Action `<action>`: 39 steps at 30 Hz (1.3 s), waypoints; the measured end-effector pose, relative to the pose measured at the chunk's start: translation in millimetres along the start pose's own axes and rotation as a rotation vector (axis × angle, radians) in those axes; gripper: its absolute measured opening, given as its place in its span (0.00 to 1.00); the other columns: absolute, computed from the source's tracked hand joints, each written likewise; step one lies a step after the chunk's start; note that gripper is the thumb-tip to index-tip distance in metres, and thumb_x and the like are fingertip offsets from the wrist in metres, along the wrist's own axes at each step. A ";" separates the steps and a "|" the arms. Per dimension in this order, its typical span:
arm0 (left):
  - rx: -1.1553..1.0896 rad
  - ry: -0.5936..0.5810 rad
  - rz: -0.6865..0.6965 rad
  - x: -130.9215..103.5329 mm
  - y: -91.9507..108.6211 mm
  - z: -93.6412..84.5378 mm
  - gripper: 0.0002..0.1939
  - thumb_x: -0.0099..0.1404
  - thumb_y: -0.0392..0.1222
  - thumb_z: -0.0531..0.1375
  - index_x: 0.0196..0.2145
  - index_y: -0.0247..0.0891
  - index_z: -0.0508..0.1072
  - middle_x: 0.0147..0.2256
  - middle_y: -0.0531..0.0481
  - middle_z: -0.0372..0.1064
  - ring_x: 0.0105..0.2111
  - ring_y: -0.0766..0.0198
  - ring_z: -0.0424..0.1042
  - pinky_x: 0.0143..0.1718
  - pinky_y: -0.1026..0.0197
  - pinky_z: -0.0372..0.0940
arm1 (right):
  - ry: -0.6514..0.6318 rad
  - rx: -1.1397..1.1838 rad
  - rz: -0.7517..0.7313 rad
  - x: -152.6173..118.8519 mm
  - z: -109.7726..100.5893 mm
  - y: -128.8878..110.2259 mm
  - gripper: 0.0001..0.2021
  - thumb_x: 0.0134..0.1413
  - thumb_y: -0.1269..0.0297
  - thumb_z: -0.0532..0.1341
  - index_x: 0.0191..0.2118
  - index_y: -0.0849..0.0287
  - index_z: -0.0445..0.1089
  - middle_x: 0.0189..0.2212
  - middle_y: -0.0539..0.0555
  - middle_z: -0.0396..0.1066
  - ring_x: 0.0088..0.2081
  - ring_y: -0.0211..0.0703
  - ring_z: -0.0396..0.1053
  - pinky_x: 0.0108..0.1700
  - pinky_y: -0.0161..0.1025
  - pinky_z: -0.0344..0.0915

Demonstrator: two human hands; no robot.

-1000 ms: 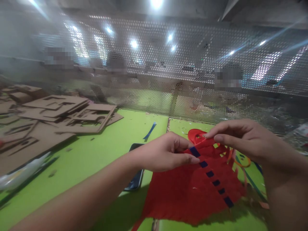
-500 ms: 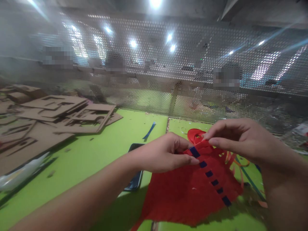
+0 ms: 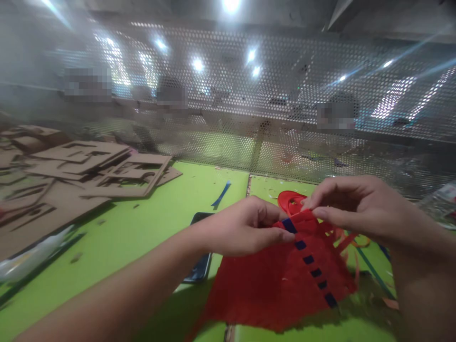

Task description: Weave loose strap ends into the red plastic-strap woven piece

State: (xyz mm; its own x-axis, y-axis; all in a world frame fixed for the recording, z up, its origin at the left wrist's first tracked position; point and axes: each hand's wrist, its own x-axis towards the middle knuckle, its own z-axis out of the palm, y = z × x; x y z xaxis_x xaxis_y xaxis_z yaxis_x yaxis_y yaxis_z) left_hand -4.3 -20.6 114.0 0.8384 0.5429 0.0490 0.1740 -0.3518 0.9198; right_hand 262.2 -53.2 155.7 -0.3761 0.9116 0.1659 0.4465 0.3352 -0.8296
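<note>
A red sheet [image 3: 260, 285] hangs tilted over the green table, with a dark blue strip [image 3: 308, 259] woven through it so that it shows as a row of squares. My left hand [image 3: 249, 227] pinches the sheet's upper edge beside the top blue square, thumb in front. At the upper right corner, the thumb and forefinger of my right hand [image 3: 352, 204] close on the red edge. Loose red strips dangle from the sheet's right side, below my right hand. Behind the sheet lies a red round object [image 3: 288, 198], partly hidden.
Cut cardboard sheets [image 3: 85, 166] are piled at the left, near a white plastic-wrapped item [image 3: 33, 259]. A phone [image 3: 201, 270] lies partly under my left wrist. Beyond it is a blue strip [image 3: 221, 194]. A perforated metal screen [image 3: 221, 104] stands behind the table.
The red sheet's lower part has swung slightly left, and its blue squares with it. My right hand has shifted a little to the right, still pinching the edge.
</note>
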 end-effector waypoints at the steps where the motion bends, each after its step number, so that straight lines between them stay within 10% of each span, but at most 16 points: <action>1: 0.054 0.017 0.028 -0.8 2.6 1.0 0.16 0.74 0.51 0.63 0.43 0.34 0.82 0.27 0.54 0.67 0.24 0.69 0.58 0.25 0.65 0.56 | 0.006 0.004 -0.012 -0.7 -0.2 -0.6 0.08 0.58 0.55 0.75 0.37 0.53 0.83 0.32 0.54 0.83 0.30 0.43 0.80 0.29 0.33 0.76; 11: 0.533 0.250 0.424 -11.4 11.7 9.8 0.12 0.70 0.34 0.60 0.47 0.33 0.81 0.28 0.53 0.72 0.23 0.70 0.62 0.26 0.68 0.59 | 0.167 -0.036 -0.314 -19.4 7.6 -16.5 0.11 0.50 0.63 0.79 0.39 0.45 0.82 0.35 0.52 0.84 0.40 0.52 0.84 0.38 0.38 0.82; 32: 0.460 0.235 0.431 -10.3 10.1 6.9 0.15 0.70 0.32 0.60 0.51 0.30 0.81 0.31 0.50 0.78 0.24 0.72 0.66 0.26 0.70 0.62 | 0.167 -0.221 -0.381 -18.4 10.8 -16.8 0.12 0.57 0.64 0.75 0.45 0.42 0.81 0.40 0.50 0.83 0.36 0.48 0.80 0.33 0.41 0.76; 39: 0.721 0.437 0.614 -6.7 -3.4 9.1 0.12 0.77 0.35 0.59 0.53 0.34 0.79 0.35 0.49 0.84 0.28 0.68 0.79 0.31 0.68 0.70 | 0.164 -0.242 -0.420 -22.8 13.1 -22.3 0.15 0.54 0.66 0.77 0.45 0.40 0.80 0.40 0.48 0.83 0.42 0.51 0.83 0.45 0.46 0.81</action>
State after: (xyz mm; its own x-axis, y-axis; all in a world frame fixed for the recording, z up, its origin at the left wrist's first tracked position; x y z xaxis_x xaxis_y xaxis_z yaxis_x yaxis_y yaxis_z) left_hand -5.8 -30.0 107.0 0.6519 0.2948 0.6987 0.1691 -0.9547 0.2451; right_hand 250.2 -84.5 163.4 -0.4395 0.7053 0.5563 0.4665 0.7084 -0.5296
